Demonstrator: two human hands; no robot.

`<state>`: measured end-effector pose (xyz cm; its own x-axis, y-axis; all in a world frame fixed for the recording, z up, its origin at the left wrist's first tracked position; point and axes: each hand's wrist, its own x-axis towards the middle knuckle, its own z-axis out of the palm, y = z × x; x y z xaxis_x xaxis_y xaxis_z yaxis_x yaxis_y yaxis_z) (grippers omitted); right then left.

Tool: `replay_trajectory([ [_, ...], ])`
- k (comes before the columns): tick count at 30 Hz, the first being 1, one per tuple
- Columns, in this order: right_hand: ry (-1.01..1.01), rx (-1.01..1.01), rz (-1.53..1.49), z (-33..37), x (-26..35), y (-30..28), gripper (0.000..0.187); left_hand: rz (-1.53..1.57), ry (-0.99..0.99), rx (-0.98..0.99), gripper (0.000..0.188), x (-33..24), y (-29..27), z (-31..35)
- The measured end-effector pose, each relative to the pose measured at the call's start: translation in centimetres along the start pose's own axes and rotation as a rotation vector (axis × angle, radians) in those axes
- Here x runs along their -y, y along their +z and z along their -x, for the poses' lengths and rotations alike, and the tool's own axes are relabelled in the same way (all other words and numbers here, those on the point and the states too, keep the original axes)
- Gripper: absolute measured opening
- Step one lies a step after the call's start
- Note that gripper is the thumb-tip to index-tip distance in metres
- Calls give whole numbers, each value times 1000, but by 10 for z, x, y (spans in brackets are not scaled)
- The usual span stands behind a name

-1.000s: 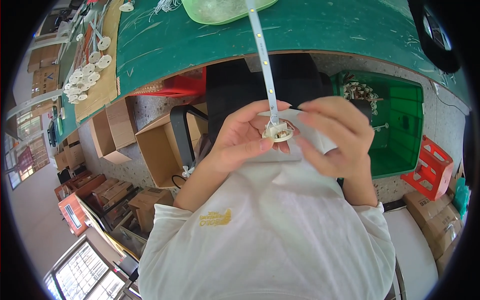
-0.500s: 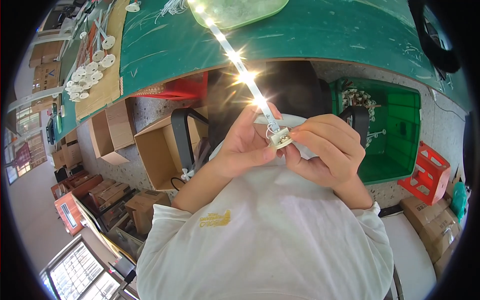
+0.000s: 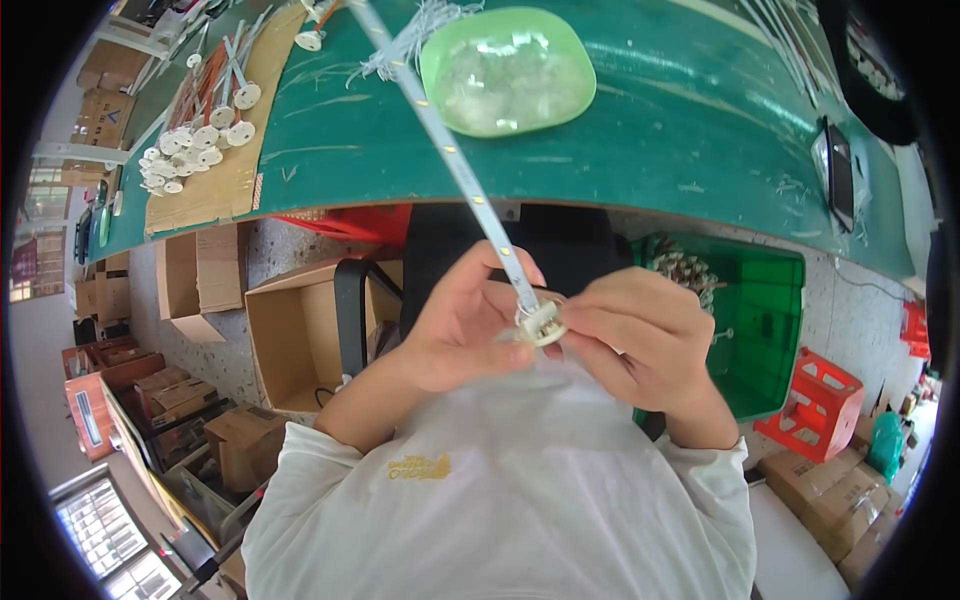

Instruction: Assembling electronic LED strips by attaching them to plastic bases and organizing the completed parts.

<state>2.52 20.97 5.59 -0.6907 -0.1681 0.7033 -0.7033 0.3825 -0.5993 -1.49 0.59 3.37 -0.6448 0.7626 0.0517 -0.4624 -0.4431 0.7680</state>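
Observation:
An LED strip light (image 3: 455, 165), a narrow pale bar with small yellow LEDs along it, slants from the bench down to my hands, unlit. At its lower end sits a round white end cap (image 3: 543, 325) with small metal parts and a thin white wire. My left hand (image 3: 440, 335) is closed round the cap, thumb on its near side and fingers behind the strip. Pinching the cap's right edge are the thumb and fingers of my right hand (image 3: 645, 335); whether they also grip something small is hidden.
Across the green bench (image 3: 340, 150) stand a light-green tray (image 3: 590, 95) of clear pieces, white wires (image 3: 425, 35) and several similar bars with round caps (image 3: 200, 140). A green crate (image 3: 765, 310), a red stool (image 3: 820, 405) and an open cardboard box (image 3: 280, 345) are below.
The strip's LEDs were glowing brightly and are now off. My view has shifted, showing more of the bench. Both hands stay at the end cap.

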Motion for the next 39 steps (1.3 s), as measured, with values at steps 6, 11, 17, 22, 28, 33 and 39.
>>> replay_trajectory([
  [6,142,104,186,-92,-54,-16,22,-390,417,-210,58,-81,-34,-53],
  [11,43,348,438,-149,-126,3,21,-721,621,-184,46,-147,-64,-143],
  [17,76,544,476,-159,-137,17,19,-823,482,-261,37,-137,-95,-181],
  [22,133,537,146,-159,-142,8,13,-706,445,-193,39,-124,-104,-174],
  [28,196,462,32,-161,-129,4,14,-615,420,-145,38,-126,-102,-171],
  [33,430,390,-132,-160,-126,4,14,-577,364,-84,39,-128,-103,-171],
  [39,578,352,-283,-165,-119,0,12,-542,360,-83,39,-128,-107,-171],
])
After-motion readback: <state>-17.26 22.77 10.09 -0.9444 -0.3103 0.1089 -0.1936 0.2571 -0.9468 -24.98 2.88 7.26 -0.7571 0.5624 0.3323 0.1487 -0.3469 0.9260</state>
